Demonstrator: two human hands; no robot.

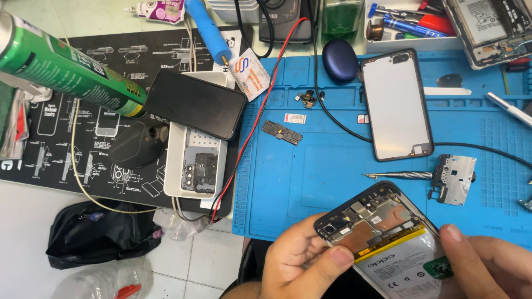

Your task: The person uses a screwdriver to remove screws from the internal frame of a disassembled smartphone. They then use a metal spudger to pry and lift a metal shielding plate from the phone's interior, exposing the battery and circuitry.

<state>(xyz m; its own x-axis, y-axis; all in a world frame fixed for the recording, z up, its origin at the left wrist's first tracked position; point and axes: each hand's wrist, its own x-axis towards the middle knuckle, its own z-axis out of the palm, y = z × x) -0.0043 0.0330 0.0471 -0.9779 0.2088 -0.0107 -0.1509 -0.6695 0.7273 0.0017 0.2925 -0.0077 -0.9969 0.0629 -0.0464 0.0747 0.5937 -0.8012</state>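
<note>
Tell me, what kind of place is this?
Most likely a phone repair bench. Both hands hold an opened phone with its battery and circuit board bare, over a blue work mat strewn with small parts, a back cover and tweezers.

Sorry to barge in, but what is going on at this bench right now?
A person holds an opened phone with its back off, circuit board and battery showing, over a blue work mat. The left hand grips its left edge, thumb on the battery; the right hand holds the right side. The removed back cover lies on the mat, with a metal shield plate and tweezers beside it.
</note>
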